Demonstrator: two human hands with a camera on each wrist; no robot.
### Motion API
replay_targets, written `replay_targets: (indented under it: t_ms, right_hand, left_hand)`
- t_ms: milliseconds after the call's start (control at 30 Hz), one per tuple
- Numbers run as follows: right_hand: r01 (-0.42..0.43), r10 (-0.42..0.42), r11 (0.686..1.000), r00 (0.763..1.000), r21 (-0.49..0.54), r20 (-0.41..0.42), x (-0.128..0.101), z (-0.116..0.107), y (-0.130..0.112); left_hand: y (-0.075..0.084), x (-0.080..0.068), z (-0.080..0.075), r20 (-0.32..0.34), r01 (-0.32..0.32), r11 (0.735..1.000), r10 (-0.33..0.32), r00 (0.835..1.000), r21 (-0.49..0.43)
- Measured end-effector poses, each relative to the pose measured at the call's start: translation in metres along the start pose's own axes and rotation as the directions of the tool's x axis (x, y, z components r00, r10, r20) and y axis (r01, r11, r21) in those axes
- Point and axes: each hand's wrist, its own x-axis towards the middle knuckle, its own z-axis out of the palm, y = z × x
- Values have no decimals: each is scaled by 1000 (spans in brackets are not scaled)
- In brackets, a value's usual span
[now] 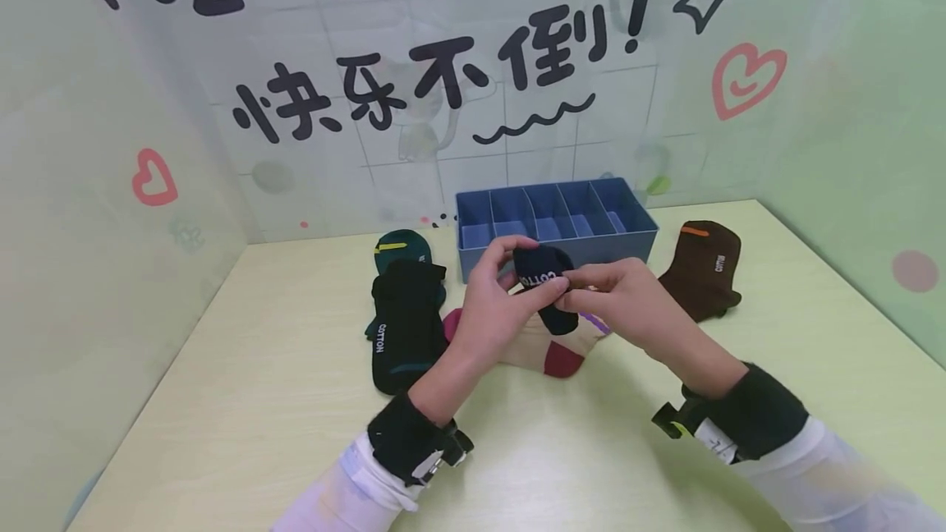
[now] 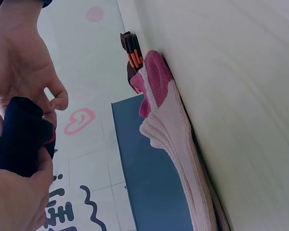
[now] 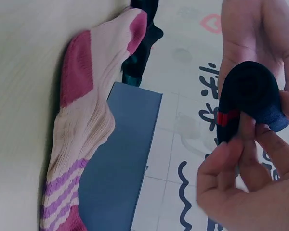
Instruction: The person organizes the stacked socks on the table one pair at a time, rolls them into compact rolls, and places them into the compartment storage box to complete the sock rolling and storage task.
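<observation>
Head view: both hands meet above the table, left hand (image 1: 493, 302) and right hand (image 1: 626, 295) pinching a dark sock (image 1: 545, 279) between them, its long axis running toward the box (image 1: 554, 224) just beyond the fingertips.

Left wrist view: the sock (image 2: 21, 137) sits clasped in the left hand's fingers.

Right wrist view: the right hand's fingers (image 3: 241, 159) pinch the sock (image 3: 250, 98); a pink sock (image 3: 84, 120) lies below.

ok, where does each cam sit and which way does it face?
Head: above the table, looking forward and down; both hands hold a navy sock before the blue organizer.
Left wrist: low, sideways; left hand, navy sock, pink sock.
Right wrist: low, sideways; right hand.
Both wrist views share the navy sock, pink sock, organizer.
</observation>
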Motion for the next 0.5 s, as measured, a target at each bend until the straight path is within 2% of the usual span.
replay_targets:
  t_ms: [100,333,500]
  right_hand:
    - [-36,35,998,999,45,4,-1,-2,-2]
    - [-29,37,989,998,143,-52,-9,1,-11]
    - [-29,41,990,996,135,-84,-15,5,-19]
  left_hand:
    - [0,0,0,-29,-42,999,42,999,12]
    - [4,0,-2,-69,-76,996,79,995,45]
    - [5,-2,-2,-53,-88,994,92,994,66]
